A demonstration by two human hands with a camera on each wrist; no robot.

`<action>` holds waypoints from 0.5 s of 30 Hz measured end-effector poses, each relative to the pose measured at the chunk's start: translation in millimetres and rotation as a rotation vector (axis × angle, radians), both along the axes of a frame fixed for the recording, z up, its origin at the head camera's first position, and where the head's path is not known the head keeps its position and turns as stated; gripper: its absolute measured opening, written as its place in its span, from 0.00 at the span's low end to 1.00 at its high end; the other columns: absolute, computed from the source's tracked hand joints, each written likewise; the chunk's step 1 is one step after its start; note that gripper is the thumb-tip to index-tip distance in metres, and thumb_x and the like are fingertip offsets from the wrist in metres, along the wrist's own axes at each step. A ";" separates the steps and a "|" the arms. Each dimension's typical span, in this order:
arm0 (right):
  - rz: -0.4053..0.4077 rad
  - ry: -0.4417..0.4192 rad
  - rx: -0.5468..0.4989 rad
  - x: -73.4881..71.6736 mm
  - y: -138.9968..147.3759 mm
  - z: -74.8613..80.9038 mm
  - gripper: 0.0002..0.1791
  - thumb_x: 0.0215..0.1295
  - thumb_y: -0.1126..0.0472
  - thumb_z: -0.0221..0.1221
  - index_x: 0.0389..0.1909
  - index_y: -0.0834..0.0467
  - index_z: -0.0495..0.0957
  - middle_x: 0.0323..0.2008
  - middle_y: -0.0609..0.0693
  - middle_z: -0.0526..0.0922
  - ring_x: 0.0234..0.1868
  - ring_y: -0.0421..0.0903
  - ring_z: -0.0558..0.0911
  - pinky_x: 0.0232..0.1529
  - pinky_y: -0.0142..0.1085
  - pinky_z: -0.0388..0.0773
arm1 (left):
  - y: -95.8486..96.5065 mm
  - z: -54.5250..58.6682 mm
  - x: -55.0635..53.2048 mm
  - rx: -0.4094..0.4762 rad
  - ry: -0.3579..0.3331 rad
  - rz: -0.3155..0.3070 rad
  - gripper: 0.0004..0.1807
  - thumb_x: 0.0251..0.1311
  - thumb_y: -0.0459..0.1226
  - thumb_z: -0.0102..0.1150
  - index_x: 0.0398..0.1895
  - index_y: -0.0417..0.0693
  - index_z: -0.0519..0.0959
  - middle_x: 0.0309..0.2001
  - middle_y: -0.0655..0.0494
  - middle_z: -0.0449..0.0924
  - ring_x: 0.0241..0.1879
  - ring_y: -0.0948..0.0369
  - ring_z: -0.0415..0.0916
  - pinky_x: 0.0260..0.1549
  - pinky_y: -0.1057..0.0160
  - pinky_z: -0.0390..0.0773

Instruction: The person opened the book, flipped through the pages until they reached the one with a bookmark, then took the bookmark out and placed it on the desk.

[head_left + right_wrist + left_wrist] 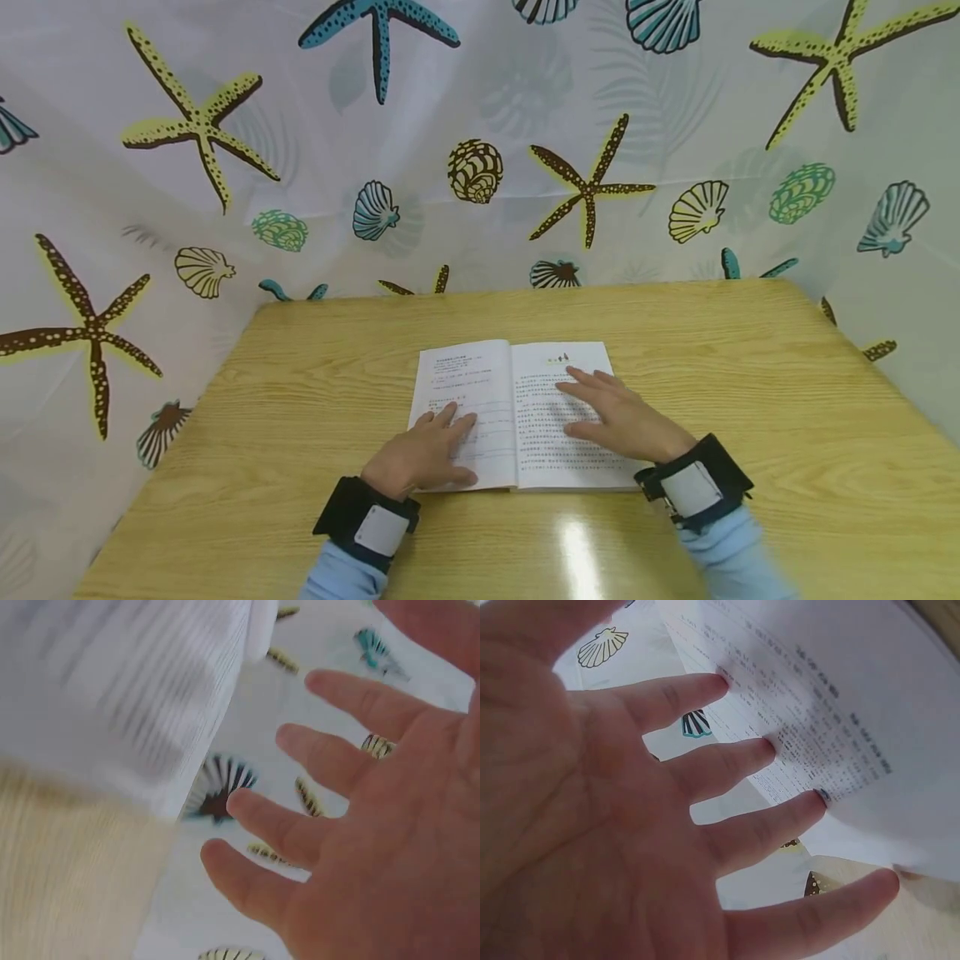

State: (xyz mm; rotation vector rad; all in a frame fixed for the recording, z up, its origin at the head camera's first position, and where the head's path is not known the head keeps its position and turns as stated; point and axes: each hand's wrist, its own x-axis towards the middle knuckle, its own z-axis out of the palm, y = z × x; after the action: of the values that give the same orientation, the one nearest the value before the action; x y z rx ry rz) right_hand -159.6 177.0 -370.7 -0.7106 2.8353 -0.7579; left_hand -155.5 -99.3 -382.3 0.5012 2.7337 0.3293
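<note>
An open book with printed pages lies flat on the wooden table. My left hand rests on the lower part of its left page, fingers spread. In the left wrist view the fingertips of that hand touch the printed page. Over the right page is my right hand, its fingers extended toward the upper middle of the page. The right wrist view shows that hand with its fingers apart and a gap between them and the page. Neither hand grips anything.
The wooden table spreads out around the book. A white cloth printed with starfish and shells hangs behind the table and along its sides. Black straps with pale plates sit on both wrists. Light glares on the table's near part.
</note>
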 end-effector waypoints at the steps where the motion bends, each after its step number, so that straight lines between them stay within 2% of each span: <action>1: -0.041 -0.001 0.010 -2.3 6.8 -0.3 0.32 0.70 0.55 0.63 0.69 0.67 0.70 0.73 0.69 0.60 0.71 0.76 0.57 0.65 0.71 0.58 | 0.1 -0.2 -0.4 0.002 -0.002 0.002 0.43 0.56 0.48 0.74 0.75 0.48 0.68 0.76 0.42 0.58 0.74 0.38 0.56 0.65 0.38 0.67; 4: -0.143 -0.023 0.072 -8.9 24.3 -4.9 0.34 0.68 0.56 0.64 0.67 0.73 0.68 0.72 0.74 0.60 0.70 0.78 0.57 0.65 0.71 0.58 | 0.4 -0.8 -1.2 0.010 -0.011 0.011 0.44 0.56 0.48 0.75 0.75 0.49 0.68 0.77 0.42 0.58 0.74 0.39 0.55 0.65 0.38 0.66; 7: -0.201 -0.065 0.115 -14.1 35.2 -11.1 0.34 0.67 0.57 0.64 0.65 0.77 0.68 0.70 0.79 0.58 0.69 0.81 0.57 0.65 0.71 0.57 | 0.3 -1.7 -1.5 0.021 -0.018 0.017 0.44 0.56 0.47 0.75 0.75 0.49 0.68 0.77 0.42 0.58 0.74 0.39 0.55 0.66 0.38 0.66; 11: -0.232 -0.123 0.107 -17.4 40.1 -16.1 0.35 0.67 0.56 0.64 0.66 0.77 0.67 0.70 0.80 0.56 0.69 0.82 0.56 0.65 0.72 0.57 | 0.0 -2.5 -1.3 0.028 -0.015 0.018 0.44 0.56 0.46 0.75 0.75 0.48 0.68 0.77 0.42 0.58 0.74 0.39 0.56 0.65 0.38 0.66; 15: -0.223 -0.134 0.094 -19.0 40.7 -18.3 0.37 0.67 0.56 0.64 0.67 0.78 0.66 0.70 0.81 0.56 0.69 0.82 0.56 0.65 0.71 0.57 | 0.3 -2.8 -1.9 0.021 -0.008 0.013 0.44 0.55 0.46 0.75 0.75 0.48 0.68 0.76 0.42 0.59 0.74 0.38 0.56 0.65 0.38 0.67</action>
State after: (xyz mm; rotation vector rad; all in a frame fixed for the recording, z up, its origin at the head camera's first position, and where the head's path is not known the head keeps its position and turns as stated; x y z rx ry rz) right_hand -178.5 217.7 -389.0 -0.3201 2.8336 -0.6676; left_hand -157.3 -99.0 -385.0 0.4868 2.7299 0.3635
